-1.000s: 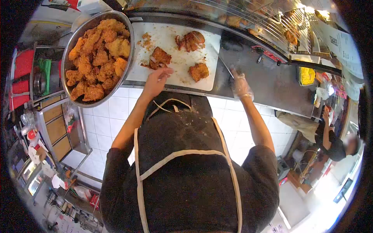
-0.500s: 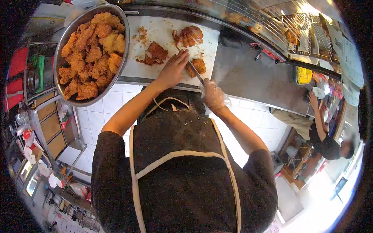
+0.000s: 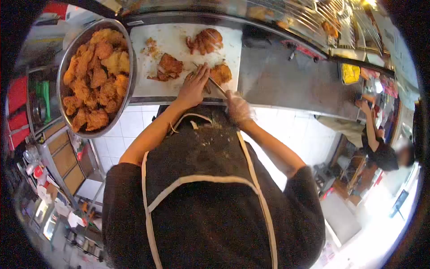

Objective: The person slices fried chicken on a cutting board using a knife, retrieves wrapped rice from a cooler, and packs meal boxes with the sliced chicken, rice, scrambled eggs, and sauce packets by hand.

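My right hand [image 3: 239, 107], in a clear plastic glove, is closed round the handle of a knife [image 3: 218, 87]. The blade points away and to the left over the white cutting board [image 3: 172, 39]. With its fingers stretched out, my bare left hand [image 3: 193, 87] lies across the front part of the blade and partly covers it. A small piece of fried chicken [image 3: 222, 73] lies just beyond the blade. Farther back sits a sliced piece of fried chicken [image 3: 206, 41], and left of my fingers is a cut chunk of fried chicken [image 3: 169, 67].
A large metal bowl [image 3: 133, 74] heaped with fried chicken stands left of the board. Crumbs [image 3: 151, 47] dot the board. To the right runs a metal counter [image 3: 277, 78] with a yellow-filled tray [image 3: 350, 74]. Wire racks are behind. Another person [image 3: 378, 145] stands far right.
The view has shifted, so the board and bowl appear farther left. Both hands stay at the knife beside the small chicken piece. The other person's arm has moved slightly.
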A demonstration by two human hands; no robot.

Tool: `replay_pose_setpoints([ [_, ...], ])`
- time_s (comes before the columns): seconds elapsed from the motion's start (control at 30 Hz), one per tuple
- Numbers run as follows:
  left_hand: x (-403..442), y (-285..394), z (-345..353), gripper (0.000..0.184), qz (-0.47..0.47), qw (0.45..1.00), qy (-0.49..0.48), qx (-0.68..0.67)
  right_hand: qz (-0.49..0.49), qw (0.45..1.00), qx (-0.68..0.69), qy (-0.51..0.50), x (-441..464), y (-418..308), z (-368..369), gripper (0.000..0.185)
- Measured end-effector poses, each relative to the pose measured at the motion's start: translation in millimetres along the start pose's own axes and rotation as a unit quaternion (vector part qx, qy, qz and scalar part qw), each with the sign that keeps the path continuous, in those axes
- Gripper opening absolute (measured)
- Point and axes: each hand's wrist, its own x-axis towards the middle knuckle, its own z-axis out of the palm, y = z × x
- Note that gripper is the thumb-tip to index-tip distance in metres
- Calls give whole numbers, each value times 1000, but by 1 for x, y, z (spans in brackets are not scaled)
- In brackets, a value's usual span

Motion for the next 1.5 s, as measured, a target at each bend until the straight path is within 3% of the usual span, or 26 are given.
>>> replay_pose_setpoints([
  [0.13,-1,5,3,70,-26,999,12,-28,3,1000,4,-30,-30,18,31,22],
  [0.2,13,-5,-25,64,20,978,116,-172,-31,999,16,-12,1,18,-11,24],
  [0.23,5,1,-37,64,16,979,113,-169,-17,999,-16,-46,-3,14,-43,25],
  [0.27,2,9,-55,63,0,964,179,-196,-6,996,-51,-77,-1,20,-62,28],
  [0.3,-3,16,-71,63,-15,945,236,-224,-31,996,-80,14,10,48,-50,30],
  [0.33,-6,22,-84,62,-5,939,299,-171,-117,983,-28,140,29,79,-33,29],
  [0.4,-23,14,-82,60,-12,939,291,-181,-25,991,-130,13,56,69,-53,33],
  [0.47,-40,8,-84,57,-45,932,294,-206,26,988,-145,-48,66,47,-65,35],
  [0.57,-73,1,-82,56,-131,906,298,-269,-127,969,-56,205,48,21,-62,35],
  [0.63,-92,-6,-72,54,-165,888,323,-281,-129,966,-92,206,39,-18,-45,29],
  [0.7,-103,-12,-66,51,-208,857,338,-330,-170,975,-82,119,59,-14,52,27],
  [0.73,-105,-13,-68,51,-207,856,341,-329,-173,974,-83,121,62,-26,52,27],
  [0.8,-110,-14,-73,47,-216,851,342,-334,-85,992,-76,-62,70,-50,39,27],
  [0.9,-117,-21,-77,45,-216,855,332,-335,-135,989,36,43,65,-51,3,25],
  [0.97,-119,-23,-77,41,-240,847,327,-344,-106,989,101,21,91,-53,-20,26],
  [1.03,-125,-25,-73,36,-252,854,294,-348,-149,963,175,142,132,-52,-24,26],
  [1.07,-125,-24,-73,34,-202,852,326,-357,-149,963,172,142,132,-53,-33,26],
  [1.13,-133,-24,-72,34,-212,857,299,-362,-58,977,115,173,137,-56,-65,24],
  [1.2,-139,-29,-75,35,-218,854,277,-382,-152,964,72,204,125,-11,-36,24],
  [1.27,-145,-34,-67,36,-237,843,287,-389,-39,996,-22,72,75,-51,-60,29],
  [1.3,-147,-35,-66,36,-256,834,285,-397,-41,996,-26,72,69,-53,-49,29],
  [1.37,-153,-38,-54,37,-249,823,302,-412,-78,979,-45,183,63,-42,-11,32],
  [1.43,-162,-52,-33,37,-233,755,300,-535,-88,983,-10,161,71,-27,0,35],
  [1.47,-166,-42,-48,37,-243,824,277,-430,-92,985,29,141,76,-26,1,39],
  [1.5,-173,-43,-50,37,-240,823,284,-428,-98,984,27,145,76,-43,-12,39],
])
